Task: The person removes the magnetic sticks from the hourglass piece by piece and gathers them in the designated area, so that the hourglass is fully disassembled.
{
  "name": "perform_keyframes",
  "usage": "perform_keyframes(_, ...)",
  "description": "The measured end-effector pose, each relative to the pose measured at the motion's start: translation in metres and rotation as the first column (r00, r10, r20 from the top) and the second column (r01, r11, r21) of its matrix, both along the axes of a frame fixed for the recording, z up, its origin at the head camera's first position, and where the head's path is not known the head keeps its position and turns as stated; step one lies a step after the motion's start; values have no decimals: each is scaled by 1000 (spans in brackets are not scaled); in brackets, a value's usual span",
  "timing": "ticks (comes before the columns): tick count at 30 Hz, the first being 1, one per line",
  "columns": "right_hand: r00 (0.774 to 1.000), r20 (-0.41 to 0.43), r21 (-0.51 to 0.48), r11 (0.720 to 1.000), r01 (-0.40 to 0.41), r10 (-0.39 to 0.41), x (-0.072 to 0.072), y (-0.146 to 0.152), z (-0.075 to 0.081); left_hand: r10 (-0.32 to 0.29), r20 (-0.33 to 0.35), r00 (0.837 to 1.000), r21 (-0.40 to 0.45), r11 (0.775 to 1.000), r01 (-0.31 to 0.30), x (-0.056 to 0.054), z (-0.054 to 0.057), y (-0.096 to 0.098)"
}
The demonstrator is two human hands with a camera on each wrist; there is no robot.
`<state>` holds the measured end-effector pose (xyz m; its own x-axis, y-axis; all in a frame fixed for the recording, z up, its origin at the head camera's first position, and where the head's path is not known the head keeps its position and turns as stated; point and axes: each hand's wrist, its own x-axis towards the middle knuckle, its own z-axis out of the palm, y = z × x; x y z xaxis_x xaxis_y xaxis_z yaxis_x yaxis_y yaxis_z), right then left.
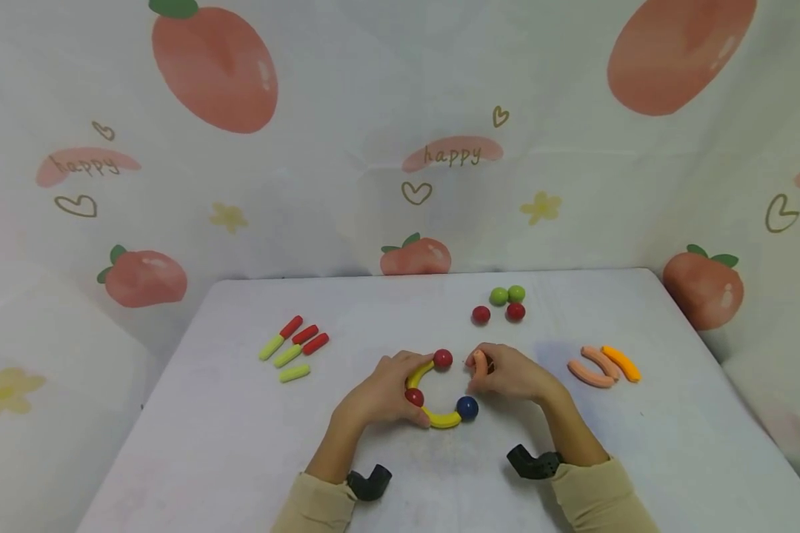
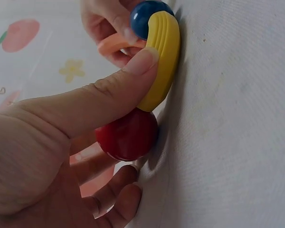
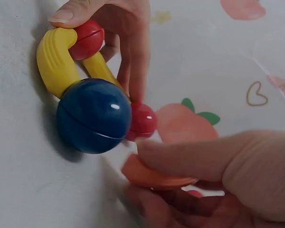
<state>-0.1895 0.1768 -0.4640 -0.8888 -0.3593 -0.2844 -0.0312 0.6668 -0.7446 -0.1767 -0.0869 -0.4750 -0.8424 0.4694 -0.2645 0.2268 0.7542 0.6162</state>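
Two yellow curved toy rods and several balls form an open C on the table. My left hand point(image 1: 387, 389) holds its left side: the thumb presses the lower yellow curved rod point(image 2: 166, 57), and the fingers reach round to the upper yellow curved rod point(image 1: 418, 374). A red ball point(image 2: 128, 135) joins the two rods. Another red ball point(image 1: 443, 360) caps the top end, and a blue ball point(image 3: 94, 116) caps the lower one. Just right of the gap, my right hand point(image 1: 512, 374) pinches a salmon curved rod point(image 3: 154, 173) between thumb and fingers, apart from both end balls.
Straight red rods point(image 1: 304, 334) and light green rods point(image 1: 288, 356) lie at the left. Two green balls point(image 1: 498, 296) and two red balls point(image 1: 515, 312) sit at the back. Salmon curved rods point(image 1: 590, 374) and an orange curved rod point(image 1: 621, 363) lie at the right.
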Motion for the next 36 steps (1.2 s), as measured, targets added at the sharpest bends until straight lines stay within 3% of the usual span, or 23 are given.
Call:
perform_keyframes(4, 985, -52, 70, 983, 167, -164, 4, 8, 13, -6, -2, 1000, 11, 1000, 6, -1, 0, -3)
perform_keyframes(6, 974, -86, 89, 972, 216, -209, 8, 18, 20, -8, 1, 1000, 24, 1000, 8, -1, 1, -5)
perform_keyframes(11, 963, -239, 217, 960, 175, -121, 25, 50, 25, 9, 25, 1000, 74, 997, -11, -3, 0, -9)
perform_keyframes(14, 946, -320, 320, 933, 163, -55, 38, 66, 22, 7, 23, 1000, 89, 996, -10, -3, -1, -11)
perform_keyframes(17, 923, -381, 359, 912, 198, -51, 46, 76, 17, 5, 18, 1000, 97, 995, -6, -4, -1, -12)
perform_keyframes(22, 899, -429, 366, 893, 261, -87, 49, 85, 10, 25, 29, 999, 103, 994, -28, -5, -2, -13)
perform_keyframes(28, 907, -408, 433, 853, 291, -102, 47, 81, 11, 14, 36, 999, 108, 994, -17, -5, -3, -13)
perform_keyframes(31, 917, -386, 386, 887, 254, -94, 41, 67, 17, 16, 39, 999, 111, 994, -20, -4, -2, -13)
perform_keyframes(36, 961, -275, 201, 977, 72, -14, 19, 24, 15, 33, 43, 999, 110, 993, -37, -4, 0, -13)
